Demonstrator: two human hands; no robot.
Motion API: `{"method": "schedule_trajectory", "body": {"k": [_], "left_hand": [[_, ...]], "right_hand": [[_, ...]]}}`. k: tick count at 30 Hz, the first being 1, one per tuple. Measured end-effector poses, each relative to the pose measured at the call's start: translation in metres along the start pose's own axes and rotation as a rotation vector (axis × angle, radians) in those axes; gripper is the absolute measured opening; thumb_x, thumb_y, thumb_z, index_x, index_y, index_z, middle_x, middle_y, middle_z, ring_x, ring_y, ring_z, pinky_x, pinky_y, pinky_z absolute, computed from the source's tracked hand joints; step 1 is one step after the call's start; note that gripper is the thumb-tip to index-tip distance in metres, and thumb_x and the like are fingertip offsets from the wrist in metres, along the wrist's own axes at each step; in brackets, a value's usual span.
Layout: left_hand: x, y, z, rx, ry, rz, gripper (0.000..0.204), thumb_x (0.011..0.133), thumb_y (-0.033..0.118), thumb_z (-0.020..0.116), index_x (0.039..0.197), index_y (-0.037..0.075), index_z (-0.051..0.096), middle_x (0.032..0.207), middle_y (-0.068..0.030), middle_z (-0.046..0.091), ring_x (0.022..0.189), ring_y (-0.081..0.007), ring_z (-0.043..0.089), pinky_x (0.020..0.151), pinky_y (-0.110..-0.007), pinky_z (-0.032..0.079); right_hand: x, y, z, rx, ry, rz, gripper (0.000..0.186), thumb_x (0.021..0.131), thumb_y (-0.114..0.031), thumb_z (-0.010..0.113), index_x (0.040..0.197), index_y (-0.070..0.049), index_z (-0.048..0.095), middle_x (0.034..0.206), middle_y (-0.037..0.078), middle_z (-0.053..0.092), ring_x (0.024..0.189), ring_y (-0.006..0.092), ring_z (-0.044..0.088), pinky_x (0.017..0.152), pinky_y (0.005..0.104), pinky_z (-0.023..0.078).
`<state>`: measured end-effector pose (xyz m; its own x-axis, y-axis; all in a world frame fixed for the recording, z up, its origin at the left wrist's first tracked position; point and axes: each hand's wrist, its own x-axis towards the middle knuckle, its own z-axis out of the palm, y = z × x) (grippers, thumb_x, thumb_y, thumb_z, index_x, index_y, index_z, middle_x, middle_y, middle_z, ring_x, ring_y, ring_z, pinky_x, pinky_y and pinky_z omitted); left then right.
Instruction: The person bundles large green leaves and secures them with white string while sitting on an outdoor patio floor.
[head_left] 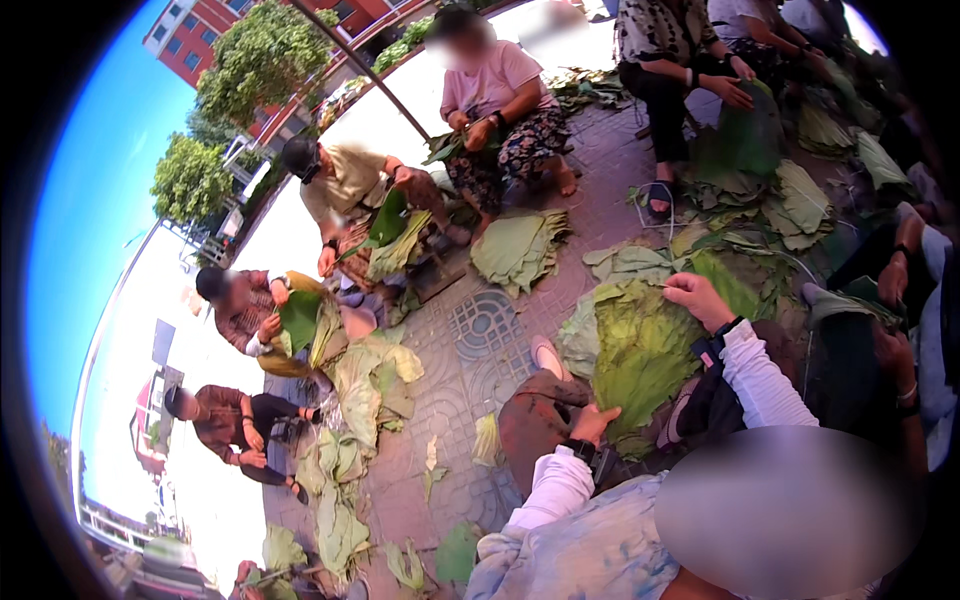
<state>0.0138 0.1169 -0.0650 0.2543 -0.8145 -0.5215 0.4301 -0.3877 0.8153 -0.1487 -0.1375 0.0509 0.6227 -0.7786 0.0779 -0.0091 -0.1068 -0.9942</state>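
A layered stack of large yellow-green leaves spreads across my lap, veined and wrinkled. My left hand is closed on the stack's lower left edge, thumb side against the leaves. At the upper right corner my right hand has its fingers pinched together on the leaf edge; a thin pale bit shows at the fingertips, too small to name. More leaves, a darker green one among them, lie just beyond my right hand.
Several people sit low around the paved ground, some handling leaves. A fanned leaf pile lies ahead, and a long heap of leaves runs along the left. A co-worker's arm is close on my right. A slanting pole stands behind.
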Motion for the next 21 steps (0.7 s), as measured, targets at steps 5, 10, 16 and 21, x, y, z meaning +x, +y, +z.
{"method": "schedule_trajectory", "body": {"k": [5,10,16,21], "left_hand": [[-0.006,0.027,0.011,0.017,-0.029,0.023,0.049,0.076,0.018,0.06,0.12,0.008,0.04,0.1,0.0021,0.053,0.083,-0.0055,0.047,0.066,-0.02,0.034],[-0.002,0.021,0.007,-0.135,-0.144,0.338,0.04,0.077,0.008,0.058,0.115,0.005,0.046,0.106,-0.0017,0.054,0.09,-0.0088,0.05,0.078,-0.025,0.039],[-0.007,0.029,0.013,-0.232,0.056,0.385,0.036,0.077,0.009,0.059,0.111,0.003,0.05,0.103,-0.0024,0.056,0.091,-0.0112,0.052,0.08,-0.027,0.041],[-0.015,0.04,0.018,-0.342,0.005,0.35,0.034,0.078,0.014,0.061,0.108,0.002,0.052,0.098,-0.0034,0.058,0.084,-0.0119,0.055,0.072,-0.028,0.045]], "right_hand": [[-0.007,0.002,0.001,0.032,-0.105,0.019,0.019,0.081,-0.019,0.056,0.071,-0.003,0.056,0.067,-0.009,0.045,0.063,0.0019,0.038,0.058,0.0194,0.032],[-0.017,0.016,0.039,-0.05,-0.305,0.029,0.026,0.08,-0.021,0.056,0.061,-0.005,0.049,0.058,-0.01,0.037,0.054,0.0007,0.031,0.047,0.0202,0.025],[-0.028,0.01,0.057,-0.056,-0.48,0.041,0.036,0.08,-0.019,0.055,0.053,-0.009,0.034,0.054,-0.01,0.028,0.051,0.0018,0.025,0.045,0.0235,0.019],[-0.021,0.022,0.052,-0.083,-0.393,0.054,0.031,0.079,-0.017,0.055,0.055,-0.007,0.039,0.055,-0.01,0.032,0.052,0.0016,0.028,0.046,0.022,0.023]]}}
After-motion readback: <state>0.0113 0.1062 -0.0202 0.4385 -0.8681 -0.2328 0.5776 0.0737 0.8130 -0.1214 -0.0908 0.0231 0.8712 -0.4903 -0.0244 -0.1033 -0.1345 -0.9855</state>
